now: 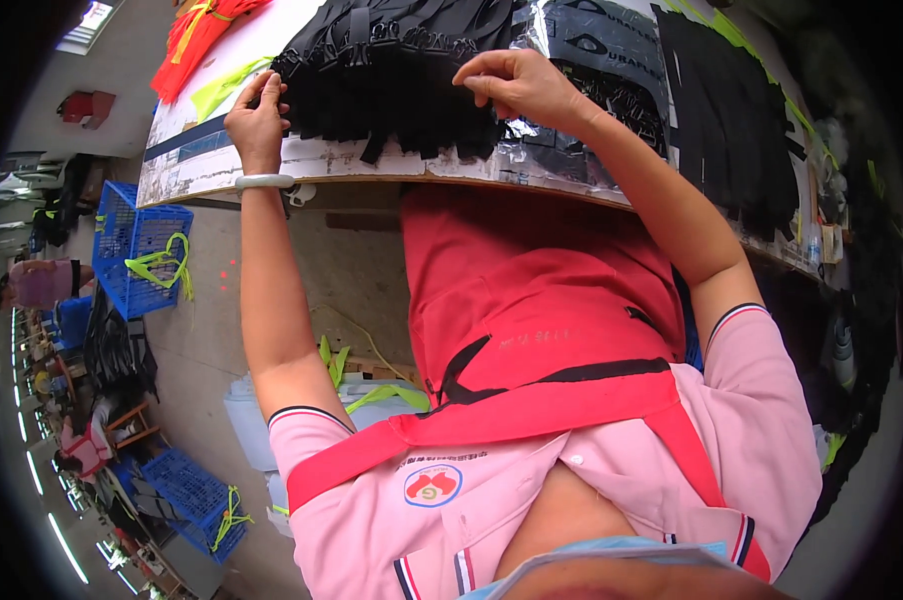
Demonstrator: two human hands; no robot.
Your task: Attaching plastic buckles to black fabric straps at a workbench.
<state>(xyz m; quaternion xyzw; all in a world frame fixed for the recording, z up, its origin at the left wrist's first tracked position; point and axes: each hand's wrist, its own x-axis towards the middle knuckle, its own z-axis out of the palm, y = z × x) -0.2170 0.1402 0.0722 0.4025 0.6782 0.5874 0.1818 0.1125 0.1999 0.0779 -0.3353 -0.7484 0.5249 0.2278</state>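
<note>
Head view shows a red cloth apron (pixel 536 280) nearest, against a worn white table (pixel 316 160). On the table before the person lies a pile of flat black fabric straps (pixel 401 95), a row of small black buckles (pixel 426 45) across it. The left hand (pixel 259 108) is at the pile's left edge, its grip drawn into a pinch; what it holds cannot be told. The right hand (pixel 511 85) is over the right side, its grip loosely curled; whether its fingertips meet or hold anything is unclear. The straps look light and limp, the buckles hard and perhaps slick, so a pinch beside a buckle should hold best. Farther off, a blue plastic crate (pixel 119 250) stands on the floor.
</note>
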